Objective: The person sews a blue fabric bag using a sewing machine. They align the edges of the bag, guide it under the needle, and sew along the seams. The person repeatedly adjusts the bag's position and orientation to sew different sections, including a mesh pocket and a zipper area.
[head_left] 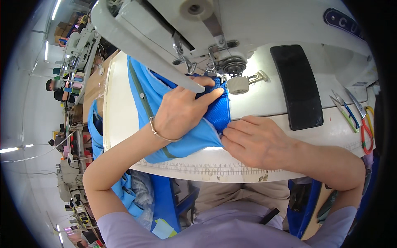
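Note:
A light blue fabric piece (194,139) with a darker blue mesh panel (219,109) and a grey-green zipper strip (142,96) lies on the sewing table. Its upper edge runs under the presser foot of a white sewing machine (264,20). My left hand (182,109) presses on the cloth close to the needle area, thumb and forefinger stretched out beside the foot. At the lower right corner of the mesh, my right hand (256,140) pinches the cloth's edge between curled fingers. The needle tip is too small to make out.
A black phone (295,87) lies right of the machine's foot. Thread snips (346,110) and red-handled scissors (364,124) sit at the table's right end. A ruler strip (215,170) follows the front edge. More blue fabric (128,194) hangs below left. Other machines and people are farther left.

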The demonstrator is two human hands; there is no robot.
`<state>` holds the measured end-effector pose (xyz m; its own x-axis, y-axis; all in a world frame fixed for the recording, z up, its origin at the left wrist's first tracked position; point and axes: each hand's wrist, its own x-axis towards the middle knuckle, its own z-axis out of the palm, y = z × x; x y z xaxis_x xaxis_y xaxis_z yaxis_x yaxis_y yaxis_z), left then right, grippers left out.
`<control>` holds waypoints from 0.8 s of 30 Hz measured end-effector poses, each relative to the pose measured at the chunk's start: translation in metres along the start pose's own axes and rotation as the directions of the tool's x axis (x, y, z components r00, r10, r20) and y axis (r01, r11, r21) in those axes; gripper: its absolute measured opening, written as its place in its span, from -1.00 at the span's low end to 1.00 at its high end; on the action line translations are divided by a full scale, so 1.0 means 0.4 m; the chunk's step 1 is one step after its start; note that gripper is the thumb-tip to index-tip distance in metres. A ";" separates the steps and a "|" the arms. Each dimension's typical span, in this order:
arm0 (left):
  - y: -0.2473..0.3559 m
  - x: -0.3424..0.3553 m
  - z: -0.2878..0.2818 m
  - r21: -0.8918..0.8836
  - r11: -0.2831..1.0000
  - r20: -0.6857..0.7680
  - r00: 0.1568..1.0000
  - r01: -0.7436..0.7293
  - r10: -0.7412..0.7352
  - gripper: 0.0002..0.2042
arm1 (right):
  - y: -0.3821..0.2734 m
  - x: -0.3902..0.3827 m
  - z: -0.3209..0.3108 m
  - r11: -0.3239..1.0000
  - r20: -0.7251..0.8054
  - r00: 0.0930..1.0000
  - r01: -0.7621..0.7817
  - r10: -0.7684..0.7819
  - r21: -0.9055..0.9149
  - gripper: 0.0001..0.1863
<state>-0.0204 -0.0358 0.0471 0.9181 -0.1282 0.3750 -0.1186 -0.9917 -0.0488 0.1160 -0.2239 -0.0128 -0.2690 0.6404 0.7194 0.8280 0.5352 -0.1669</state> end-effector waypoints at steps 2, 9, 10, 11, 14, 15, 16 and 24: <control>-0.017 -0.014 0.016 -0.029 0.999 -0.009 0.999 -0.044 0.044 -0.53 | -0.001 0.001 0.000 1.000 0.003 1.000 0.006 -0.006 -0.002 -0.84; -0.020 -0.024 0.017 0.101 0.978 -0.022 0.982 -0.182 0.185 -0.55 | 0.000 0.007 -0.002 1.000 0.032 0.999 -0.001 0.000 0.029 -0.83; -0.020 -0.024 0.023 0.118 0.973 -0.038 0.978 -0.197 0.203 -0.56 | -0.001 0.010 -0.002 0.999 0.048 0.999 -0.008 0.005 0.047 -0.82; -0.021 -0.021 0.030 0.136 0.967 -0.064 0.973 -0.214 0.224 -0.57 | -0.001 0.011 -0.004 0.999 0.029 1.000 -0.006 0.004 0.045 -0.81; -0.023 -0.026 0.028 0.028 0.987 -0.073 0.984 -0.161 0.162 -0.62 | -0.001 0.017 -0.005 0.999 0.004 1.000 -0.001 0.000 0.039 -0.79; -0.024 -0.029 0.029 -0.013 0.990 -0.083 0.987 -0.139 0.138 -0.63 | -0.002 0.019 -0.010 0.999 0.018 1.000 -0.001 0.000 0.036 -0.79; -0.026 -0.031 0.029 -0.043 0.993 -0.086 0.990 -0.113 0.109 -0.63 | -0.001 0.021 -0.014 0.999 0.031 1.000 -0.002 0.001 0.032 -0.79; -0.031 -0.047 0.059 -0.123 0.989 -0.187 0.981 -0.077 0.054 -0.67 | -0.002 0.038 -0.026 0.998 0.066 0.998 -0.028 0.024 0.057 -0.80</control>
<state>-0.0273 -0.0210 0.0188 0.8237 -0.1789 0.5381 -0.2347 -0.9714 0.0362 0.1165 -0.2202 0.0051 -0.2806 0.6880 0.6693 0.8060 0.5475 -0.2249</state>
